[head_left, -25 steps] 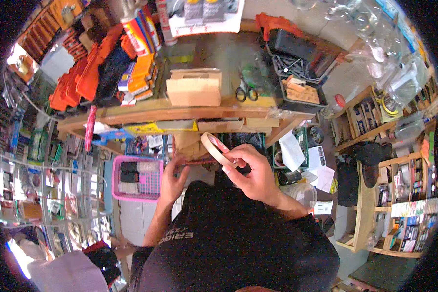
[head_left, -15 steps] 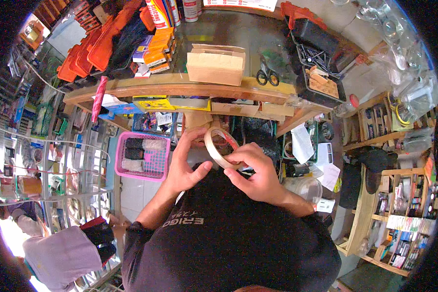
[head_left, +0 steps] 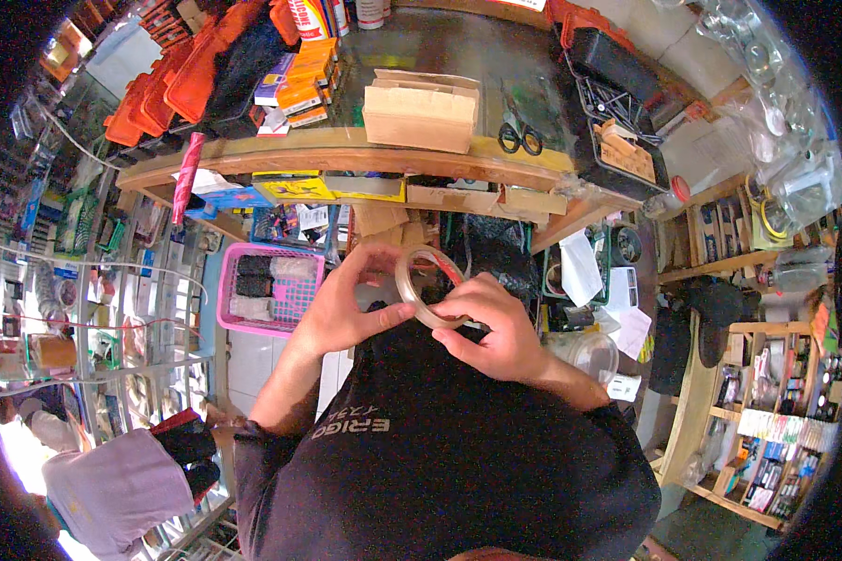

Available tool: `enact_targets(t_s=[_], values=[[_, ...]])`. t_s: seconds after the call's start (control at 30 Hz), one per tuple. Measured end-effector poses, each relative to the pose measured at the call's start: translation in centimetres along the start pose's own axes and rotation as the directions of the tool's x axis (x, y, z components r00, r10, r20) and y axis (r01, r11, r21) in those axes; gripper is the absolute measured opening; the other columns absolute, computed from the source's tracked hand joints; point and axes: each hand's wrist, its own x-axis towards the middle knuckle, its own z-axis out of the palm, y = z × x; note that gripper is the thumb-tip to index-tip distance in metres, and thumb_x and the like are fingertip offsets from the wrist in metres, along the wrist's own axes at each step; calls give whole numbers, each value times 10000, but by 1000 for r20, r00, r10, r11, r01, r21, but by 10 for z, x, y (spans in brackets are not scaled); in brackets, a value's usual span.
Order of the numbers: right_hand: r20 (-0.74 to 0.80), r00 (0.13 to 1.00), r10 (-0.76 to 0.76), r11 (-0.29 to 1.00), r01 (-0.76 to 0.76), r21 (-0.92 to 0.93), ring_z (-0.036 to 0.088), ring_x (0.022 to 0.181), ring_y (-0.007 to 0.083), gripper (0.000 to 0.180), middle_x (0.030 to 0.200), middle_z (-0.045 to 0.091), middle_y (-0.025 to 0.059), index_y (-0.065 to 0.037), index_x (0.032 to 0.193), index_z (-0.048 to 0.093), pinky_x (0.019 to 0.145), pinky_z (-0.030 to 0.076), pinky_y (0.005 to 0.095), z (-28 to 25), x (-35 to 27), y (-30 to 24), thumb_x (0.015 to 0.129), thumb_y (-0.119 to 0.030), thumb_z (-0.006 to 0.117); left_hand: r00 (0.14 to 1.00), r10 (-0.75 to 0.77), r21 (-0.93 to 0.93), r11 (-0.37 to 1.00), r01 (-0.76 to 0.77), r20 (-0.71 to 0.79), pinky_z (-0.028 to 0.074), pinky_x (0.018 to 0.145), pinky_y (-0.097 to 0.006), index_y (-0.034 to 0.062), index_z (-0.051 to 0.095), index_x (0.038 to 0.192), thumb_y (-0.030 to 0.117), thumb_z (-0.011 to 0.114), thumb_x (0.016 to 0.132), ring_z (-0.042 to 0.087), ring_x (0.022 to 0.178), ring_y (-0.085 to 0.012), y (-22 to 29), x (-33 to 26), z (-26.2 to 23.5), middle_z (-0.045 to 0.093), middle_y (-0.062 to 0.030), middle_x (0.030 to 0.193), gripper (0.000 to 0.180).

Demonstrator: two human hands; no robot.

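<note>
A roll of clear tape (head_left: 406, 286) with a reddish inner core is held upright in front of my chest. My right hand (head_left: 492, 325) pinches its lower right rim between thumb and fingers. On the other side, my left hand (head_left: 354, 301) curves about the roll, its thumb tip against the tape's lower left face and its fingers at the upper left edge. Part of those left fingers is hidden behind the roll. Beyond the hands, a cardboard box (head_left: 421, 114) stands on the glass-topped counter (head_left: 440, 47), with black-handled scissors (head_left: 520, 138) to its right.
A pink basket (head_left: 223, 288) with packets sits to my left. Orange-lidded boxes (head_left: 192, 79) and small orange cartons (head_left: 307, 82) occupy the counter's left. At its right is a black tray of screws (head_left: 617, 112). Someone in a grey shirt (head_left: 122, 486) is at lower left.
My left thumb has moved right and now touches the tape roll; before, it was apart from it. The roll has turned slightly, and my right hand keeps its hold.
</note>
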Motion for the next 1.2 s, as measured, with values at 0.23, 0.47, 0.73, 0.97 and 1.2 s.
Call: enact_targets(t_s=[0.23, 0.47, 0.73, 0.97, 1.2], values=[[32, 999, 23, 1000, -23, 15, 553, 822, 264, 214, 898, 621, 60, -57, 923, 632, 744, 435, 363, -4, -7, 4, 753, -143, 728, 991, -95, 36, 995, 92, 92, 438, 895, -331, 53, 513, 1191, 221, 824, 703, 570, 1021, -179, 1, 8, -3, 596, -63, 1096, 603], [36, 998, 44, 999, -45, 24, 553, 815, 262, 217, 884, 619, 60, -61, 936, 643, 738, 431, 360, -5, -9, 8, 762, -163, 725, 989, -108, 59, 993, 102, 101, 436, 894, -325, 43, 551, 1147, 207, 819, 703, 567, 1020, -170, -1, 12, -6, 603, -67, 1100, 544], [-5, 999, 39, 999, -39, -19, 572, 807, 236, 229, 896, 631, 67, -39, 950, 660, 736, 456, 332, -3, -10, 15, 745, -104, 741, 987, 161, 335, 931, -143, -28, 451, 918, -375, 73, 645, 992, 81, 803, 639, 575, 1078, -256, 7, 13, 2, 607, -103, 1115, 388], [-19, 993, 120, 993, -120, -12, 557, 881, 280, 226, 906, 607, 81, -45, 959, 648, 806, 442, 383, -1, -18, 20, 771, -155, 708, 982, 180, 367, 919, -143, -66, 467, 872, -383, 52, 663, 844, 48, 752, 678, 586, 1039, -289, 11, 11, 20, 616, -116, 1069, 189], [-76, 991, 107, 988, -115, -103, 563, 844, 245, 244, 893, 619, 69, -39, 978, 668, 761, 451, 335, -7, -23, 20, 751, -105, 729, 968, 243, 409, 891, -199, -59, 483, 833, -373, 16, 632, 892, 3, 680, 755, 585, 995, -308, 4, 16, 35, 577, -136, 1066, 146]])
